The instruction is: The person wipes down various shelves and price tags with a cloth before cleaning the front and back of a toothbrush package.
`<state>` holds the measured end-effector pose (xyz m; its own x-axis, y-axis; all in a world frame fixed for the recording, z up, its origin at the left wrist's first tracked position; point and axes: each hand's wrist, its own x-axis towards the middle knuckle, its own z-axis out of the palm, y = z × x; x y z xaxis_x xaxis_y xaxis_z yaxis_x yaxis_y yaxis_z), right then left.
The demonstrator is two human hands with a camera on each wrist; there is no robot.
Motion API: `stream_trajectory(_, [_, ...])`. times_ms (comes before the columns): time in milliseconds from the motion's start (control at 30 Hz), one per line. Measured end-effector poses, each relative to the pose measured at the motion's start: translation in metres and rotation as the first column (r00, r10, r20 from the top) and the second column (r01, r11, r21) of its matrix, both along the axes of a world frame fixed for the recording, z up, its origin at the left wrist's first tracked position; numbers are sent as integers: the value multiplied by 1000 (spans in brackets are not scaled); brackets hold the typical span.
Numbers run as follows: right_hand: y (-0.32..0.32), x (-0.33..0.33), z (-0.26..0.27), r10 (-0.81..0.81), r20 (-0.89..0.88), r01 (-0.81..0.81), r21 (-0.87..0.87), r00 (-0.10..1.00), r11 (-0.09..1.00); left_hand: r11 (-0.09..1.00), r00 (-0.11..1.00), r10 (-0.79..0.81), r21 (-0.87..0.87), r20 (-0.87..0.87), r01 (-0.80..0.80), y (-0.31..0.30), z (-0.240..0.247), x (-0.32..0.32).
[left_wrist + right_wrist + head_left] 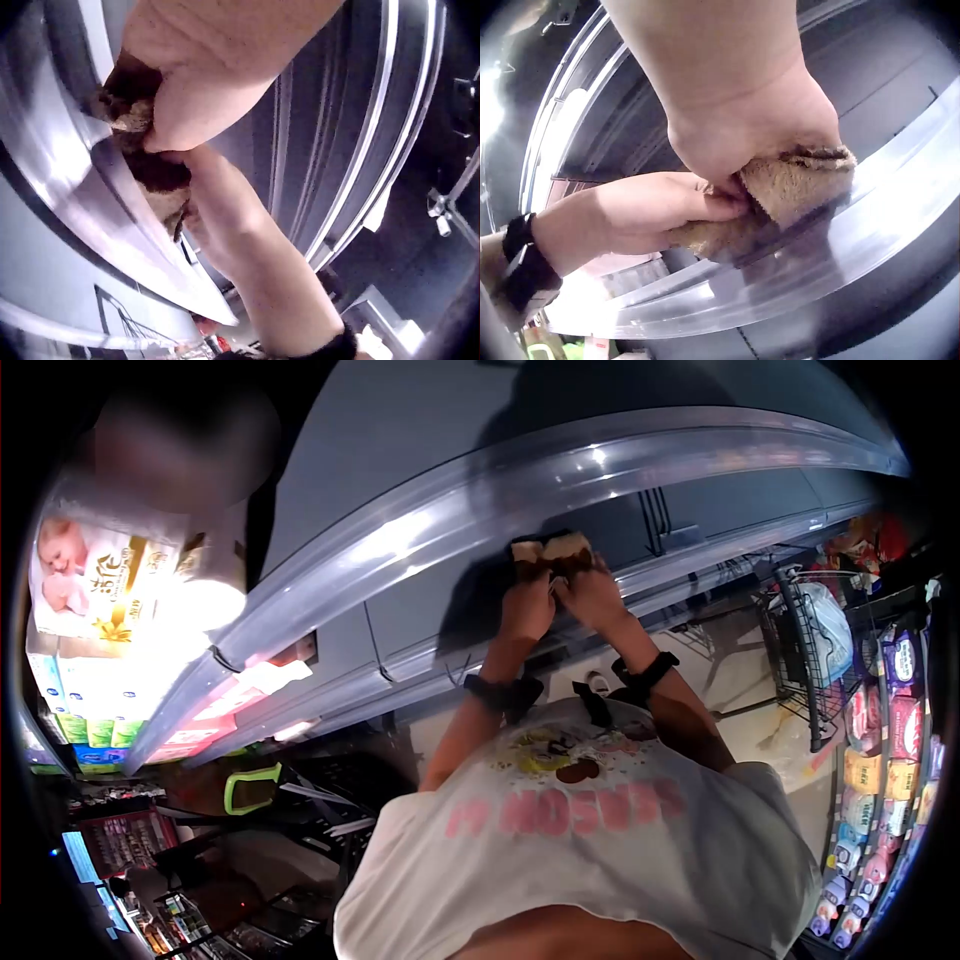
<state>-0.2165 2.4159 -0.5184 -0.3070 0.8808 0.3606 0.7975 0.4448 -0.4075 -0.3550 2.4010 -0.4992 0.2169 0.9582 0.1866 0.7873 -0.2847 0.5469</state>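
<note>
A brown, fuzzy cloth (802,187) is bunched between my two hands at the clear plastic strip along a shelf's front edge (440,510). My left hand (527,608) grips one part of it, thumb against the fabric in the right wrist view. Close beside it, my right hand (595,600) holds the other part, with a folded flap spreading over the strip. Both hands nearly meet, and most of the fingertips are hidden by the cloth. In the left wrist view, only dark folds of the cloth (165,172) show past the hands.
Grey shelf boards (400,620) lie beyond and below the strip. Packs with a baby picture (85,580) stand at the left. To the right are a wire basket (810,650) holding a plastic bag and a rack of colourful packs (880,780).
</note>
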Motion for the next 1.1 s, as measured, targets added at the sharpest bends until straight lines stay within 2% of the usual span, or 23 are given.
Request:
stream_trajectory(67, [3,22,11,-132,113,136,-22,985,991,999,999,-30,-24,29,31,6,-2,28])
stream_trajectory(133, [7,40,8,-171,96,171,9,981,985,993,993,-119,-25,-12,119,16,1,48])
stream_trajectory(200, [9,55,19,-206,95,214,-83,974,973,987,989,-148,-74,-25,145,25,4,61])
stream_trajectory(267, [12,64,24,-197,121,207,-82,973,975,985,985,-173,18,-13,174,34,1,70])
stream_trajectory(333, [17,68,22,-208,44,212,-160,977,964,985,989,-147,82,-24,149,32,-4,73])
stream_trajectory(367, [24,73,13,-117,2,116,-125,993,985,982,992,-124,137,-39,128,32,-6,72])
stream_trajectory(400, [28,72,18,-89,9,90,-115,996,989,984,995,-96,148,-31,99,34,-8,70])
stream_trajectory(467, [26,63,30,-39,-11,35,-228,999,973,992,992,-116,56,50,113,29,-17,61])
stream_trajectory(500, [23,56,32,-4,-18,-1,-289,1000,957,989,997,-73,129,18,70,27,-25,56])
stream_trajectory(533, [22,48,34,47,-6,-47,-291,999,956,992,999,-22,127,29,18,22,-25,46])
stream_trajectory(600, [23,23,39,82,26,-68,-355,996,932,970,998,-26,244,66,9,12,-23,16])
stream_trajectory(633, [29,6,33,230,150,-149,-417,962,897,982,999,23,185,34,-29,1,-9,-3])
stream_trajectory(667, [32,-14,22,274,155,-190,-414,949,890,981,983,118,-138,-144,-138,-3,6,-21])
stream_trajectory(733, [21,-62,10,460,168,-387,-341,872,857,962,963,267,46,29,-268,-26,0,-63])
stream_trajectory(800, [-3,-110,27,488,94,-452,-260,868,853,923,926,371,-80,-74,-377,-53,8,-97])
stream_trajectory(833, [-11,-132,24,509,61,-497,-147,858,855,897,901,423,-96,-94,-431,-65,8,-109])
stream_trajectory(867, [-15,-145,24,552,178,-542,-105,814,833,865,863,492,-51,-111,-500,-72,0,-118])
stream_trajectory(933, [-23,-165,36,527,282,-478,-225,802,849,848,835,526,24,-162,-529,-77,-14,-131])
stream_trajectory(967, [-22,-166,32,525,277,-474,-230,805,850,851,838,520,19,-167,-525,-76,-21,-135])
stream_trajectory(1033, [-16,-157,19,516,61,-489,-240,855,839,863,847,498,6,-186,-506,-71,-9,-128])
stream_trajectory(1067, [-9,-148,10,503,71,-474,-246,861,846,870,856,485,0,-176,-493,-69,-4,-124])
stream_trajectory(1100, [-5,-138,7,532,-52,-532,-181,845,827,897,883,440,34,-162,-441,-68,4,-119])
